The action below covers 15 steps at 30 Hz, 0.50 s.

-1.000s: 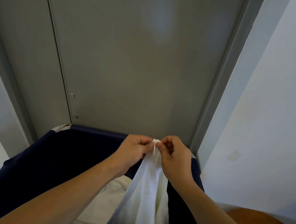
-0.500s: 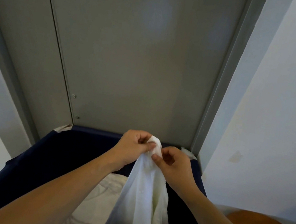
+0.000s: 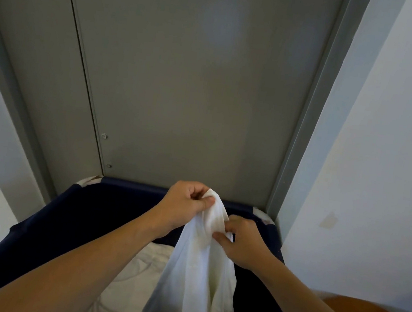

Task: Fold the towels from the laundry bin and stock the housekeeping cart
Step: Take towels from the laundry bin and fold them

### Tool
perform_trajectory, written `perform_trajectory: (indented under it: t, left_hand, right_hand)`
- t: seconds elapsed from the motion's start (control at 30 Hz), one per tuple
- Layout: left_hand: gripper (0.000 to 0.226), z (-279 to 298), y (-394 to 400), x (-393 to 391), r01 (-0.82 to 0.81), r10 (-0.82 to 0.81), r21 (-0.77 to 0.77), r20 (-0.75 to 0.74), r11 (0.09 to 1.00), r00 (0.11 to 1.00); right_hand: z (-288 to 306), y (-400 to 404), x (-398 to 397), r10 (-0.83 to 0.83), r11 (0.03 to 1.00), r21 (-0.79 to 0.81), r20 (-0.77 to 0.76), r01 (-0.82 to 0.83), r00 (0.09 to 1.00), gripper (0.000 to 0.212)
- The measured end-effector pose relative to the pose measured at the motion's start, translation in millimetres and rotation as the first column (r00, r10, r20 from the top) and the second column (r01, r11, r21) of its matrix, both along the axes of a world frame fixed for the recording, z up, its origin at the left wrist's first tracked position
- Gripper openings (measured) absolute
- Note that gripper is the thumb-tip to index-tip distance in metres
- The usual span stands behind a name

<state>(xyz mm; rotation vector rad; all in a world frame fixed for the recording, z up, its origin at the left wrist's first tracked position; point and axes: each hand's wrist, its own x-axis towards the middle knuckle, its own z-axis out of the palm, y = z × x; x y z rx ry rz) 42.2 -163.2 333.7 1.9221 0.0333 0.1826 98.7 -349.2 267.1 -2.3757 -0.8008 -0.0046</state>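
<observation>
Lifted clear of the laundry bin [image 3: 40,233], hanging limp above its open top: one white towel [image 3: 197,272], raised so its length drops free and an edge can be found; lower end out of sight below the frame. Left in the bin, below and left of the hanging one: more white towels [image 3: 137,272], crumpled, not yet folded. Just above the bin's right side: right hand [image 3: 242,241], thumb and fingers pinching a fold partway down the cloth, probably feeling along for a corner. Higher, over the bin's far rim: left hand [image 3: 185,205], fingers curled, gripping the bunched top, taking the weight. Directly behind the bin: a grey metal door [image 3: 195,89]; no cart in view; folding likely only starting.
</observation>
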Motion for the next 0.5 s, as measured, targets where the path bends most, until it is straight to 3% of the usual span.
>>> perform_trajectory:
  t: [0.17, 0.3, 0.4, 0.5]
  left_hand:
    - [0.015, -1.2, 6.3, 2.0, -0.060, 0.060, -0.053, 0.014, 0.997, 0.998]
    - [0.020, -8.4, 24.1, 7.2, -0.160, 0.161, -0.070, 0.015, 0.985, 0.987]
    - [0.015, -3.4, 41.2, 12.5, -0.261, 0.262, -0.027, 0.037, 0.965, 0.964]
    - [0.011, 21.6, 56.1, 23.6, -0.345, 0.352, -0.075, 0.109, 0.936, 0.930]
  right_hand:
    - [-31.3, 2.0, -3.0, -0.147, 0.988, -0.052, -0.115, 0.142, 0.982, 0.024]
    - [-21.3, -6.4, -1.9, -0.247, 0.957, 0.108, -0.186, 0.269, 0.951, 0.015]
    - [16.6, -14.3, 6.3, -0.284, 0.917, 0.239, -0.165, 0.318, 0.944, 0.024]
    - [90.0, -10.9, 6.7, -0.234, 0.913, 0.334, -0.046, 0.235, 0.971, 0.022]
